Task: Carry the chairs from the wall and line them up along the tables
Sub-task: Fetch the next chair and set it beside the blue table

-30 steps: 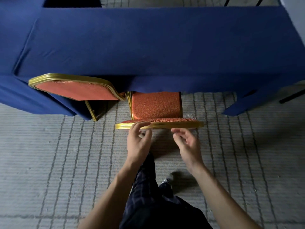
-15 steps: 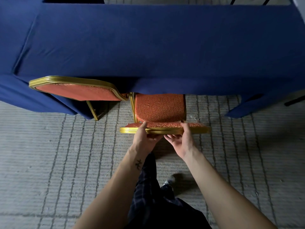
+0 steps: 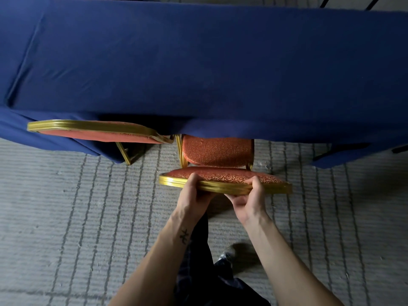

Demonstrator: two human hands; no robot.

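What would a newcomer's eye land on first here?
A blue-draped table fills the upper half. At centre, the left hand and right hand grip the gold-rimmed back of a red chair at its edge. A second red chair stands further left.

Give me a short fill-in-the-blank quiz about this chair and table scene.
The left hand and right hand grip the near chair, whose frame is ____ in colour.
The draped table is ____ in colour.
The second chair stands on the near chair's ____ side.
Missing words: gold; blue; left.
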